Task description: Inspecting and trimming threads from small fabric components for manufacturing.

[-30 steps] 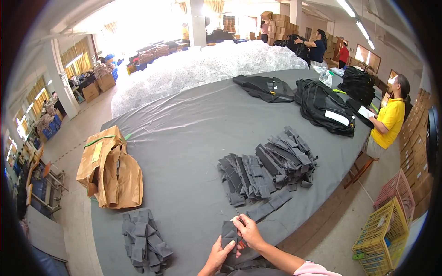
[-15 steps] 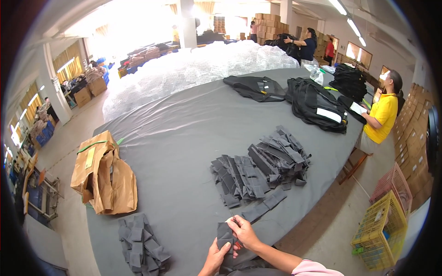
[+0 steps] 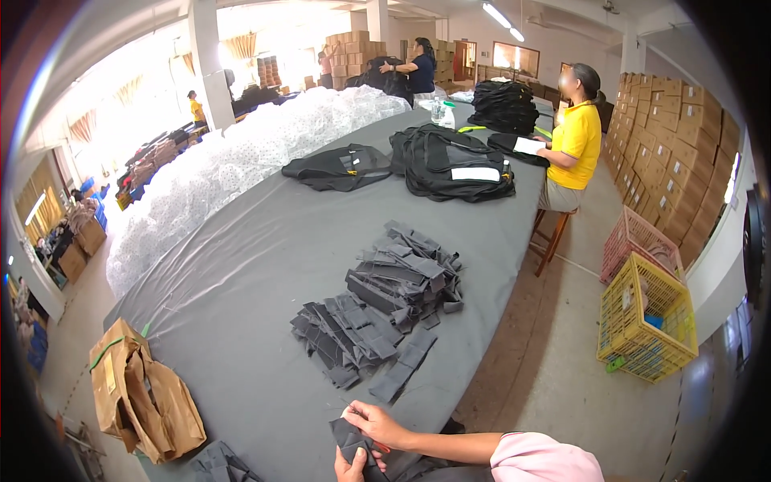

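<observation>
View swings right, yet the same grey strip stays over the table's near edge, seemingly unfinished: left hand pinches it; right hand, mostly closed, apparently grips a red-handled tool.

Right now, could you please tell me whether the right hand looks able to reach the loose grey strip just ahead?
Probably yes: the loose grey strip lies just beyond the right hand, with no obstacle visible between, though that hand is busy at a grey fabric piece.
</observation>
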Motion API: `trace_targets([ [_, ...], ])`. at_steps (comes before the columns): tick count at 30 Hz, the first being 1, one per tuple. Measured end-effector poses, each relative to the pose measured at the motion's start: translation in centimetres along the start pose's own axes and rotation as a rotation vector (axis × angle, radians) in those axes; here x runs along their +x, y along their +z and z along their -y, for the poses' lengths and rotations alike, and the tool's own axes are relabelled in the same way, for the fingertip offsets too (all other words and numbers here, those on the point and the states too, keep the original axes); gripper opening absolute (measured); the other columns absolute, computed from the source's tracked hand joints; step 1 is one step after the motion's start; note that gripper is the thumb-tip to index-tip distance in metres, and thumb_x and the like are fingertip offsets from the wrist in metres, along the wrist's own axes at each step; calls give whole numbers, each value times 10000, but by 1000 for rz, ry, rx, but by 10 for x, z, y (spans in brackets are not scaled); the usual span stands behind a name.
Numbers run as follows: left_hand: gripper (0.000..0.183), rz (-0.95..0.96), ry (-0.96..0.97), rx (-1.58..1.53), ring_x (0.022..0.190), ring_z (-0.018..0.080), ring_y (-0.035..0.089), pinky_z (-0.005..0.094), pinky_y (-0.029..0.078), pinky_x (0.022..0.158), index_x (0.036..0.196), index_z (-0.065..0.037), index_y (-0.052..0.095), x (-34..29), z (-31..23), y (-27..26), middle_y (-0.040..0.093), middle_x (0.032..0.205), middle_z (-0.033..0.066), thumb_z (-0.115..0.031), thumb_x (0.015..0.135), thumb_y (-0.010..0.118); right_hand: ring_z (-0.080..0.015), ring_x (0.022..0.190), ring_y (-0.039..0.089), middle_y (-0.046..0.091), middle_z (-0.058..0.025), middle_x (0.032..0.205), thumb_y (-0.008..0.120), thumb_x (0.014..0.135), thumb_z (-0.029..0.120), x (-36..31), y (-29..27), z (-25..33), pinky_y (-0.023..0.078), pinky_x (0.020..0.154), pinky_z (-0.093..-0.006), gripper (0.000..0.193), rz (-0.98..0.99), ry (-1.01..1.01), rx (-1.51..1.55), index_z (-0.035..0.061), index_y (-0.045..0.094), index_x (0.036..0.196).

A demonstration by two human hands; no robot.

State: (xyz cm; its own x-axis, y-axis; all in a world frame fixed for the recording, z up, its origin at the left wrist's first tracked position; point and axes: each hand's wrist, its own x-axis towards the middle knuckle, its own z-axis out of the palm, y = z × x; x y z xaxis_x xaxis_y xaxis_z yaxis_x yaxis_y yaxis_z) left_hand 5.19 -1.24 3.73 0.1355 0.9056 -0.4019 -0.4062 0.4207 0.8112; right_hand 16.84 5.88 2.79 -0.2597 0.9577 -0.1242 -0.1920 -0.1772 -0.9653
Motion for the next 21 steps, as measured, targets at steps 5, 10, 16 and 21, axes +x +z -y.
trace_targets([
  [5,209,-1,18,-5,569,168,548,269,478,520,1051,-17,452,-1,0,0,571,745,82,-105,875,524,-25,331,340,502,10,594,448,933,266,1,2,-2,266,292,-192,218,0,-10,-28,54,496,934],
  [10,225,-7,17,1,588,167,552,270,482,534,1065,-13,451,-1,3,1,572,758,82,-108,875,525,-27,324,333,493,15,581,452,932,266,2,1,-5,269,294,-193,217,-1,-51,-1,54,498,931],
  [16,264,-71,-3,-58,608,166,564,270,489,564,1093,-15,445,-1,2,-2,576,772,80,-88,858,540,-26,343,348,497,16,598,465,928,248,2,5,-2,276,301,-196,191,-10,73,18,60,501,931],
  [21,303,35,63,-76,676,231,620,331,539,623,1135,-11,371,7,13,-9,609,838,178,-115,885,507,-16,410,353,457,30,600,487,920,202,4,1,-8,278,329,-192,139,-13,88,79,72,495,871],
])
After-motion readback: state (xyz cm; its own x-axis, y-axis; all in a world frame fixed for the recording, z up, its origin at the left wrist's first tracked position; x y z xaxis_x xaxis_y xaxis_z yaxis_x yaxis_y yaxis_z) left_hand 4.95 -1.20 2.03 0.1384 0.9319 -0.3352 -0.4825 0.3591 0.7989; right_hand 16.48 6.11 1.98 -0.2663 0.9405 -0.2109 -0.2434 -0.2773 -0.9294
